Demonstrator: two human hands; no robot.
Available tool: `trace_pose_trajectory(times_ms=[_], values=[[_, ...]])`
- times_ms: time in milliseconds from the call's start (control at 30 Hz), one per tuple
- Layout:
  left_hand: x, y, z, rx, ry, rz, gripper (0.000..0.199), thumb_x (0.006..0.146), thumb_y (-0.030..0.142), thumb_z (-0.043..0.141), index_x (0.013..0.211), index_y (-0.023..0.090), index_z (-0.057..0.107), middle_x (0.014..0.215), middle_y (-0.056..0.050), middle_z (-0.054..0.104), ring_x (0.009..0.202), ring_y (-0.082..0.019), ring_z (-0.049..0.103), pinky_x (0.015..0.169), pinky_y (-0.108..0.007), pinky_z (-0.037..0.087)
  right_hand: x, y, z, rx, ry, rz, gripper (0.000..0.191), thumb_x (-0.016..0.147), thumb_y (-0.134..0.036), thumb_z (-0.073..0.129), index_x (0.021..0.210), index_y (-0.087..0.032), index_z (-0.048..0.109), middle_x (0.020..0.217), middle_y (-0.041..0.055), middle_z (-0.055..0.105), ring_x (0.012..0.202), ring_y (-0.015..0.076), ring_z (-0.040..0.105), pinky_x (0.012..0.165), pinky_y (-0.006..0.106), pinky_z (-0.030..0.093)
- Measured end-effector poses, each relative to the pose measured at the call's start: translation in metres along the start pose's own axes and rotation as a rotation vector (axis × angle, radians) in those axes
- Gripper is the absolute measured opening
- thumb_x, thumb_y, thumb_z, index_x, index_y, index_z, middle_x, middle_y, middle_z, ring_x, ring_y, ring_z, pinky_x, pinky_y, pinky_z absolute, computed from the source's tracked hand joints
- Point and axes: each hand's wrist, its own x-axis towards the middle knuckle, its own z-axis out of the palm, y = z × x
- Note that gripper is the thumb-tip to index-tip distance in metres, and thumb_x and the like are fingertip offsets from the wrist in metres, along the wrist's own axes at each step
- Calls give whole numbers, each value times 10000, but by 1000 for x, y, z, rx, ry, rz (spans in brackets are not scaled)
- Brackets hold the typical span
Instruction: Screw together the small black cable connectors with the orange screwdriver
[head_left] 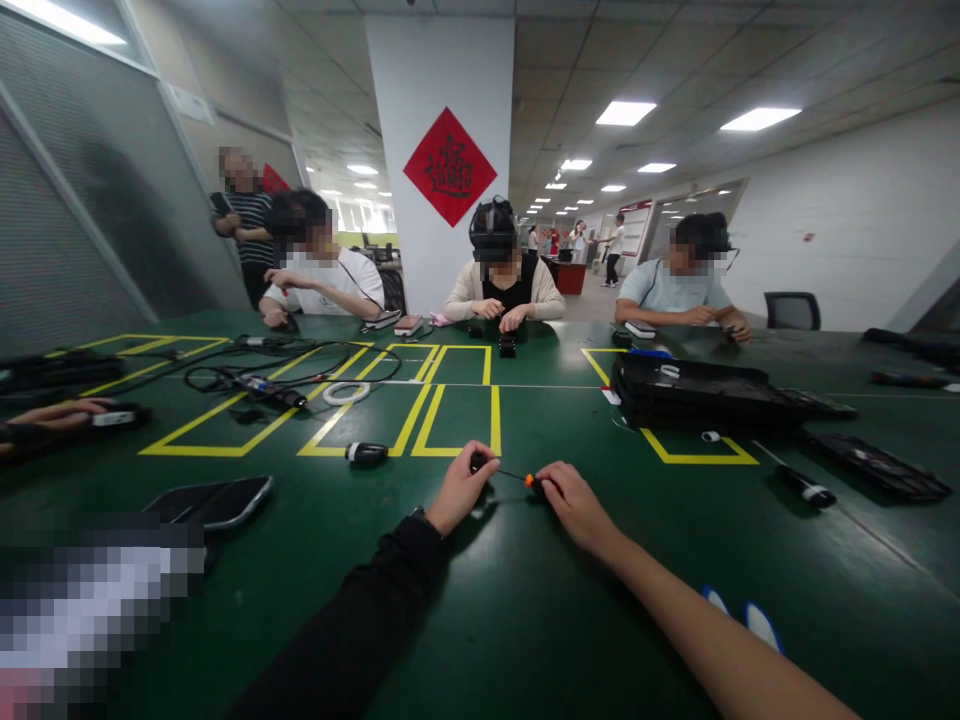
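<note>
My left hand (461,487) is closed around a small black part (478,462) whose kind I cannot make out. In my right hand (577,505), the fingers grip the dark handle of a screwdriver (529,481) with an orange collar. Its thin shaft points left, to the black part between my left thumb and fingers. Whether the tip touches that part is too small to tell. Both hands are just above the green table (480,590), near the taped rectangles. The palm sides of both hands are hidden.
A black-and-white cylinder (367,454) lies beyond my left hand. Further left are a white ring (346,393), cables and a tablet-like device (214,502). To the right lie a black open case (694,395) and another screwdriver (804,487). Several people sit across the table.
</note>
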Motion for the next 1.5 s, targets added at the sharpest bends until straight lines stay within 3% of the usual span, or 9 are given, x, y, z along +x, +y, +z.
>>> trace_pose_trajectory(times_ms=[233,467,767,1033,1200,1433,1500], values=[[0,0,0,25,-6,32,132,734,293,545,786,173,526,752,8,539,719,-123,498,702,-244,385,-1,-1,-1,53,13,43,191,791,-194,480,968,-202,549,947,37,561,893,162,504,822,311,396],[0,1,0,21,-2,5,121,731,281,543,781,173,522,744,9,536,716,-124,497,699,-243,388,2,2,0,0,10,23,255,857,-196,362,905,-185,612,920,58,573,916,170,493,859,334,372],[1,-1,1,24,-8,15,156,729,323,552,770,175,519,734,17,533,699,-118,496,685,-235,385,-1,0,-1,51,25,15,220,766,-197,522,983,-198,557,972,43,563,920,168,505,838,323,394],[1,0,0,17,-7,23,149,739,317,544,781,177,517,750,13,535,711,-119,495,695,-237,383,1,1,-1,11,3,-2,244,856,-186,358,906,-190,597,921,49,565,919,162,493,860,328,376],[1,-1,0,29,-2,17,168,738,336,547,774,174,521,746,11,539,698,-120,497,684,-236,384,-1,-3,-2,60,32,0,198,774,-140,467,940,-193,560,944,38,563,914,161,502,840,316,395],[1,-1,1,31,-21,18,139,743,296,543,788,168,511,751,14,535,708,-115,497,688,-231,380,0,5,3,61,58,80,402,742,-153,508,1142,-187,480,1043,63,542,971,164,495,897,325,372],[1,-1,1,31,-22,21,137,746,295,540,790,169,507,756,15,532,713,-115,496,692,-231,378,0,7,4,33,49,63,331,777,-182,482,1106,-186,518,1037,66,544,983,172,483,905,332,362]])
